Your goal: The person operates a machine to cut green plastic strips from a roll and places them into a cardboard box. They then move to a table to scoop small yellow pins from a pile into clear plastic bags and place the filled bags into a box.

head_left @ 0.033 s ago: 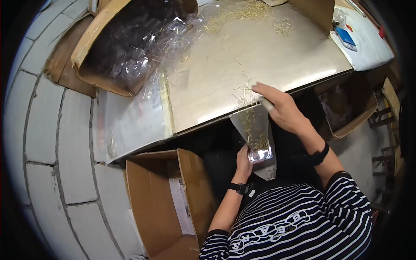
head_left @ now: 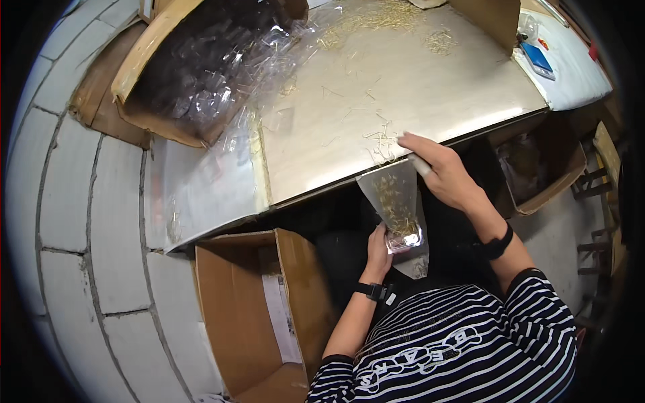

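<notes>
My left hand [head_left: 377, 254] is closed on a small clear plastic box [head_left: 410, 240] at the lower end of a grey chute [head_left: 404, 176]. The chute slopes down from the table's front edge. Thin, bent gold-coloured wire pieces [head_left: 391, 195] lie blurred along it, and some show in the box. My right hand [head_left: 445, 173] is at the table edge beside the chute's top, fingers extended and the thumb covered in something white. Just left of its fingertips, a few more wire pieces [head_left: 381, 138] lie on the table [head_left: 322, 127]. The left fingers are partly hidden by the box.
A large carton [head_left: 124, 74] of clear plastic boxes stands at the far left, some spilling out. Gold pieces form a heap [head_left: 373, 19] at the back and a small pile [head_left: 439, 42]. An open carton [head_left: 235, 282] stands below left; a blue scale [head_left: 536, 59] sits far right.
Gold wire pieces have slid down the chute toward the box, leaving fewer at its top. My right hand has shifted slightly right. My left hand stays put on the box.
</notes>
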